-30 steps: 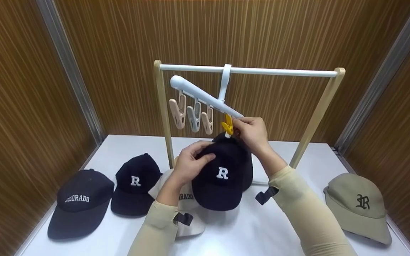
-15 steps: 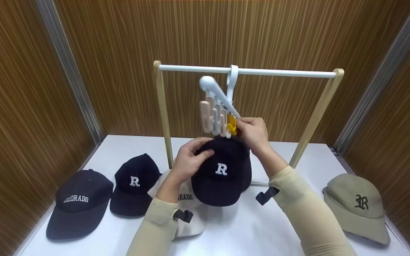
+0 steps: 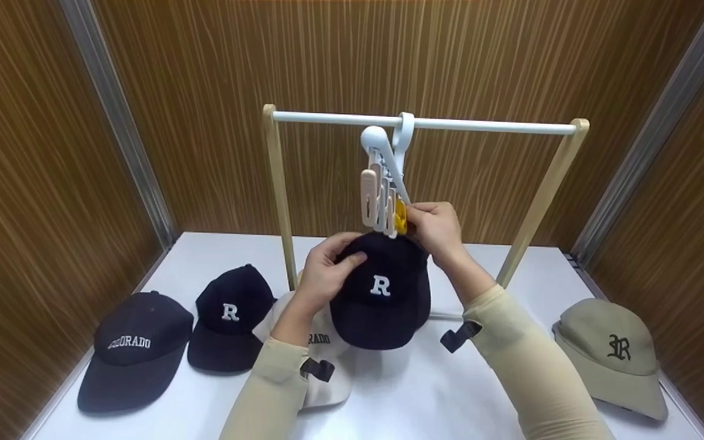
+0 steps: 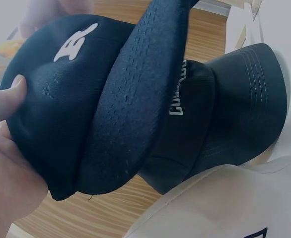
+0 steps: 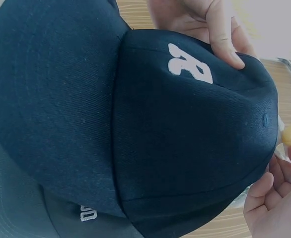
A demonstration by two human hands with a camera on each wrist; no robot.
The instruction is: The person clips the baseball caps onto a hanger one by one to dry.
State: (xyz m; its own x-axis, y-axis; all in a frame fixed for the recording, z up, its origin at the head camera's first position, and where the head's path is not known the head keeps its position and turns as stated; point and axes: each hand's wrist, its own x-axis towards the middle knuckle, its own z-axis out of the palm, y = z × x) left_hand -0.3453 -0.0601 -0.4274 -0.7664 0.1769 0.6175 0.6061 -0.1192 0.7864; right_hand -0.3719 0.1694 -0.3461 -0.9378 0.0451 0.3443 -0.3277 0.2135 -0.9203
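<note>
A navy baseball cap with a white letter R is held up in front of the rack by my left hand. The left thumb lies over the cap's crown, the fingers behind it. My right hand pinches at the yellow clip, just above the cap's top; its fingertips are partly hidden. This clip hangs near the close end of a white hanger, alongside several pink and grey clips. Behind the navy cap hangs a dark cap with white lettering, mostly covered in the head view.
The hanger hooks over the white bar of a wooden-legged rack. On the white table lie a dark Colorado cap, another navy R cap, a cream cap under the left forearm, and an olive cap at right.
The hanger has swung round to point nearly end-on, and its hook has slid right along the bar. My left hand has raised the navy cap slightly. The right hand stays by the yellow clip.
</note>
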